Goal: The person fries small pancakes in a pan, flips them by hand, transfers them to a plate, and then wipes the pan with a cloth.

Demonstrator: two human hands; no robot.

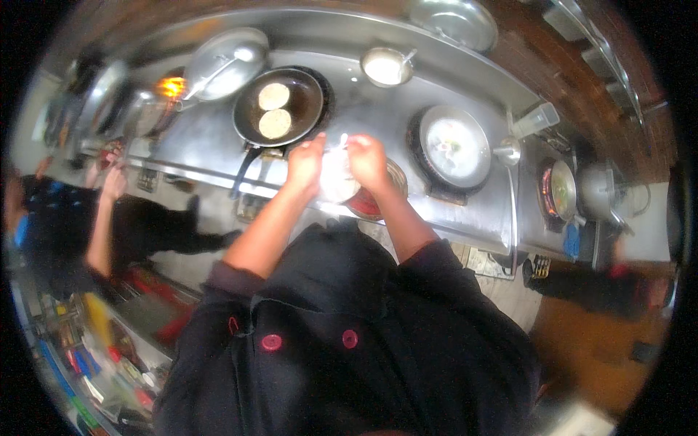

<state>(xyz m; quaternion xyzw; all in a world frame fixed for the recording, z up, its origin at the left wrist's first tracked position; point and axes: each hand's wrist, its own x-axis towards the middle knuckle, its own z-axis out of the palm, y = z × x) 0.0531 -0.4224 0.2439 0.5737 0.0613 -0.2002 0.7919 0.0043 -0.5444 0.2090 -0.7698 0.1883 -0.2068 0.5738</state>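
Both my hands are close together over the front edge of the steel cooking counter. My left hand (306, 163) is at the left side of a bright white, overexposed round thing (337, 177), perhaps a bowl or plate. At its upper right, my right hand (366, 158) has its fingers bent near a small white tip. Glare and blur hide what the fingers grip. Partly under my right forearm lies a round red thing (366, 203). Up and left of my hands, a dark frying pan (302, 98) holds two round pale patties (274, 97).
A pan of cloudy liquid (455, 144) sits on the right burner. Behind stand a small bowl with a spoon (386, 68) and a large metal lid (232, 60). A long ladle (512, 201) crosses the counter's front edge. Flames (172, 86) and a co-worker (98, 218) are at left.
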